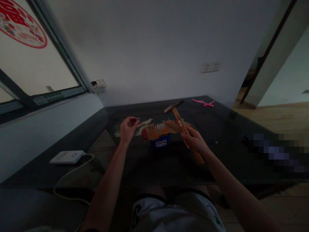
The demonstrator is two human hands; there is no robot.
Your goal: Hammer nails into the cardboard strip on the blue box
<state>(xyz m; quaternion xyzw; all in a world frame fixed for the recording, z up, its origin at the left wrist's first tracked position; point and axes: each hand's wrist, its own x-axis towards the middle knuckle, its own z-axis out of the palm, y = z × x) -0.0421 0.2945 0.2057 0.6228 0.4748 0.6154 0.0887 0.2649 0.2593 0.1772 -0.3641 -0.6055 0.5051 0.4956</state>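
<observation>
My right hand [195, 139] is closed round the wooden handle of a hammer [177, 113], whose dark head is raised above the table. Left of it, a long brown patterned piece with red patches [160, 129] lies across a blue container [162, 141] with a white label. Several thin dark nail-like bits [152, 126] stand up from the brown piece's left part. My left hand [129, 129] is just left of the brown piece, fingers pinched together. Whatever those fingers hold, if anything, is too small to make out.
Pale scraps [145, 123] lie behind the brown piece on the dark table [229, 154]. A white power bank [67, 157] with a cable is at left. A pink item [205, 102] lies at the far right corner, and a blurred-out object [277, 153] at right.
</observation>
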